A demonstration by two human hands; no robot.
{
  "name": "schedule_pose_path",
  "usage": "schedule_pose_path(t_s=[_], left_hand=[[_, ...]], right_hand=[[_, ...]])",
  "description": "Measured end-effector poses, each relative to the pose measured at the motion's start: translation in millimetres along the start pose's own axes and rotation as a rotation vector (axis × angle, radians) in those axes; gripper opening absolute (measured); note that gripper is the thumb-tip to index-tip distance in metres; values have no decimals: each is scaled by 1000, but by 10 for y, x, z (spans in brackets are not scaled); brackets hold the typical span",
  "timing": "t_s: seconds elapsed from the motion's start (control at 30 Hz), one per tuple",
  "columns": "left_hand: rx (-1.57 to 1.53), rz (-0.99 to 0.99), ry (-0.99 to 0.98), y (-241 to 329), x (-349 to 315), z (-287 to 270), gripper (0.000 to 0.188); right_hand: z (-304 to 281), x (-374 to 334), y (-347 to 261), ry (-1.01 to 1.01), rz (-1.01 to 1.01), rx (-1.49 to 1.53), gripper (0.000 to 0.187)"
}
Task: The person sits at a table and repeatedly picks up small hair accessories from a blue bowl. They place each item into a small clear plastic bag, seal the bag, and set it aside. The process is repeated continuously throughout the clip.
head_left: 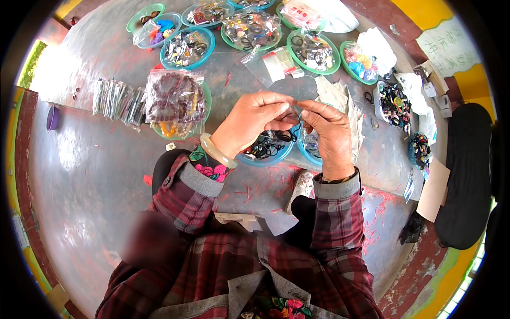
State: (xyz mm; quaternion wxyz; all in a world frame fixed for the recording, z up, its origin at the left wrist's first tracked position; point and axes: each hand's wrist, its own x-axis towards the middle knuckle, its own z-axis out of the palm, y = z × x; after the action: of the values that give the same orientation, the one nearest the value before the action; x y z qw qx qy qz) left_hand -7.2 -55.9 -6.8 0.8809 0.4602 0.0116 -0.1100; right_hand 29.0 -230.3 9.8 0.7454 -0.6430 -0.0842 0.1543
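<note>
My left hand [254, 118] and my right hand [330, 133] meet fingertip to fingertip in front of me. Both are closed in a pinch. A thin dark cord [298, 126] hangs below the fingers of the right hand. What the left fingertips pinch is too small to make out. Under the hands stands a blue basin [267, 161] with black bands, probably hair ties, and small dark pieces in it. Beside it, partly hidden by my right hand, is a second blue basin [309, 154] with bagged items.
Bagged dark beads [175, 98] lie over a green basin [207, 101], left of my hands. Further left are several slim packets [119, 103] and a purple bowl [52, 118]. Several basins of bagged trinkets line the far side. A white tray [378, 103] and black cushion [467, 175] are right.
</note>
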Motion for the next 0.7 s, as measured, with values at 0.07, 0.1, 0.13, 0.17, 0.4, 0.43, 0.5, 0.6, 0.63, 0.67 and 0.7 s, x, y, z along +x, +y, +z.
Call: schedule_pose_path(t_s=[0.07,0.1,0.13,0.17,0.4,0.43,0.5,0.6,0.63,0.67,0.7], left_hand=[[19,0,9,7,-3,-1,26],[6,-6,6,13,-3,-3,26],[-8,-13,2,21,-3,-7,26],[-21,-19,-2,28,-3,-11,26],[-134,-47,-53,53,-9,-33,26],[-137,-45,-63,55,-12,-32,27],[-157,-47,-87,55,-13,-41,27],[-209,-50,-108,51,-2,-63,28],[-229,-47,-101,51,1,-61,28],[-248,-43,-94,50,4,-58,27],[-242,-47,-65,39,4,-49,26]], right_hand=[[2,1,1,-8,-6,6,16],[-5,2,9,-21,-18,12,16],[-18,5,21,-34,-29,18,16],[-25,7,30,-47,-40,24,16],[-40,13,29,-80,-123,-17,14],[-41,12,30,-76,-131,-25,14],[-40,12,30,-68,-144,-45,15],[-41,18,31,-58,-159,-84,16],[-46,21,36,-56,-164,-97,16],[-49,25,40,-55,-169,-109,17],[-48,28,44,-53,-184,-141,18]])
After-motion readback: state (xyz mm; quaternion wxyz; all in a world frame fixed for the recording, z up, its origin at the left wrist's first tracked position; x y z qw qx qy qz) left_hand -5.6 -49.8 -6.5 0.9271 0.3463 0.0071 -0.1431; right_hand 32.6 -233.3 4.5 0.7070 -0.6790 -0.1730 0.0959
